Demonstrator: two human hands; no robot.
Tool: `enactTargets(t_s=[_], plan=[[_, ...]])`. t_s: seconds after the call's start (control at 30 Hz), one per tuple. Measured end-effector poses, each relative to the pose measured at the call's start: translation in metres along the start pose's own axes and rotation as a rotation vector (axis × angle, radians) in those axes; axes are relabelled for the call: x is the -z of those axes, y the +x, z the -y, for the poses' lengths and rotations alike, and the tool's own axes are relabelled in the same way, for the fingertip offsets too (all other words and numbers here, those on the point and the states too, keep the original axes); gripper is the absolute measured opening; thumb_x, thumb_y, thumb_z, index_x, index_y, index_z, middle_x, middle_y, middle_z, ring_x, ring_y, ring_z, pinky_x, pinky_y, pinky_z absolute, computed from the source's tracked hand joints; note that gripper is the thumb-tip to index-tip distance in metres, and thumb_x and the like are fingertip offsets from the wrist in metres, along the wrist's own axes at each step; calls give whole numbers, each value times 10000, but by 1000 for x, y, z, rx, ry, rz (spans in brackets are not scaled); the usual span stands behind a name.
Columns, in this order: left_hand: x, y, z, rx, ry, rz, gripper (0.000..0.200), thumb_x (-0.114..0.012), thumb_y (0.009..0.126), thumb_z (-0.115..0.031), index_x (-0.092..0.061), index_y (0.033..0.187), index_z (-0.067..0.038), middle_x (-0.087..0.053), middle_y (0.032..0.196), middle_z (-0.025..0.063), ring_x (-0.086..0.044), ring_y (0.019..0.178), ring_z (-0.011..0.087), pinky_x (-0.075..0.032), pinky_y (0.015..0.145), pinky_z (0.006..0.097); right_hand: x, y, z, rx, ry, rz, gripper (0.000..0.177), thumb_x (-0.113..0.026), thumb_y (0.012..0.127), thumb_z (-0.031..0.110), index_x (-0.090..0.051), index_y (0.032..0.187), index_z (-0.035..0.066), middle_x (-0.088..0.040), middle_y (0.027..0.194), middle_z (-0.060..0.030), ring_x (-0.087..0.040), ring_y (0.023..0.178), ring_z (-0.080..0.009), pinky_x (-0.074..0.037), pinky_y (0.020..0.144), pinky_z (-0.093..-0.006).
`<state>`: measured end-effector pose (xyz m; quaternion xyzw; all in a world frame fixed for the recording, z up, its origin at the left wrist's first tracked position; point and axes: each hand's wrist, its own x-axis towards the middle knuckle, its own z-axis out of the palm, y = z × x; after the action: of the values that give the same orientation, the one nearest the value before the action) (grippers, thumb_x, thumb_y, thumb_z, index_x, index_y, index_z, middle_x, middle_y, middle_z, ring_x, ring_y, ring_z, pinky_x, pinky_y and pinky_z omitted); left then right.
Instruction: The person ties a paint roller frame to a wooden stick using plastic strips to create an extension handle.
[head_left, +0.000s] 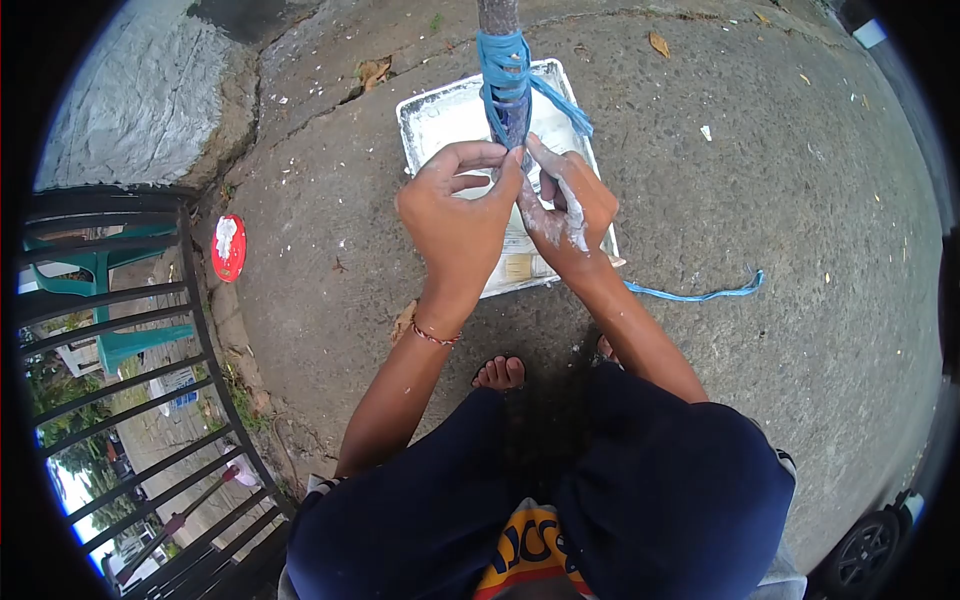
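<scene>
A stick (pixel 499 15) comes in from the top, with blue plastic twine (pixel 503 58) wound round it in several turns. One loose end of the twine hangs out to the right. Below the wrapping, my left hand (pixel 455 205) pinches a strand of the twine between thumb and fingertips. My right hand (pixel 578 205), smeared with white paint, pinches close beside it at the stick's lower end. Behind both hands lies a white paint tray (pixel 425 115), coated with paint. A paintbrush (pixel 519 267) rests in its near part, partly hidden by my hands.
A cut length of blue twine (pixel 700 295) lies on the concrete (pixel 760 180) to the right. A red lid (pixel 229 248) with white paint sits at left, by a dark metal gate (pixel 190 290). Beyond the gate stands a green chair (pixel 100 270). A wheel (pixel 865 552) shows bottom right.
</scene>
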<state>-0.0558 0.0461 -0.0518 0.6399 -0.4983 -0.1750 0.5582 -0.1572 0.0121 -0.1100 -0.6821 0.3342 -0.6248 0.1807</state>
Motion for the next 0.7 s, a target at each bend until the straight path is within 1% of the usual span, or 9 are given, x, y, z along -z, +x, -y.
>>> enactTargets(t_s=[0.07,0.17,0.23,0.27,0.37,0.43,0.53,0.63,0.7], plan=[[-1,-2,1,-35,70,-15,85,-745,750,-41,-705,798,16,-706,792,100,-681,684,148,-550,592,248,2,0,0,-11,21,6,459,-743,668,-69,-659,1114,6,-540,645,-67,-494,507,-141,-389,452,-268],[-1,-6,2,45,40,14,73,-747,736,-25,-705,782,14,-696,793,101,-685,680,167,-554,566,254,4,-1,5,-33,27,24,471,-735,662,-76,-665,1118,20,-554,661,-68,-513,530,-146,-402,468,-270],[-4,-7,6,-44,38,-28,78,-742,734,-14,-696,784,26,-679,786,101,-684,677,173,-560,555,263,6,-4,6,-106,34,59,473,-726,661,-81,-670,1118,25,-569,692,-84,-545,572,-162,-427,497,-272],[-6,-8,7,-43,39,-30,78,-742,734,-14,-696,784,26,-679,786,101,-684,677,173,-560,555,263,5,-5,7,-106,36,61,473,-726,661,-81,-670,1118,25,-569,692,-84,-545,572,-162,-427,497,-272],[-10,-9,7,-120,16,-82,69,-729,736,4,-682,774,40,-664,792,104,-680,669,174,-568,573,267,4,-5,5,-79,101,35,458,-726,669,-73,-675,1113,24,-582,725,-101,-563,604,-175,-441,520,-273],[-11,-8,7,-66,-43,-66,60,-714,745,16,-671,770,49,-661,800,102,-675,686,160,-574,608,268,5,-6,3,-59,55,40,448,-732,672,-65,-676,1109,18,-587,755,-107,-565,619,-180,-447,527,-282],[-8,-6,16,-67,-136,-11,67,-709,756,14,-660,776,55,-656,810,98,-669,707,145,-568,659,266,6,-8,3,-60,1,33,444,-731,674,-64,-679,1105,26,-587,784,-94,-565,619,-178,-443,521,-279],[-4,-5,21,-62,-129,27,78,-707,762,11,-644,777,56,-659,797,95,-665,726,140,-554,695,261,4,-10,1,13,-61,3,446,-713,676,-87,-684,1103,38,-585,815,-89,-570,624,-180,-443,520,-276],[-3,-4,23,-32,-137,38,82,-704,765,11,-636,787,52,-663,789,93,-668,730,142,-549,697,260,3,-13,2,2,-65,22,445,-701,683,-101,-684,1104,42,-588,827,-86,-572,629,-178,-442,520,-272]])
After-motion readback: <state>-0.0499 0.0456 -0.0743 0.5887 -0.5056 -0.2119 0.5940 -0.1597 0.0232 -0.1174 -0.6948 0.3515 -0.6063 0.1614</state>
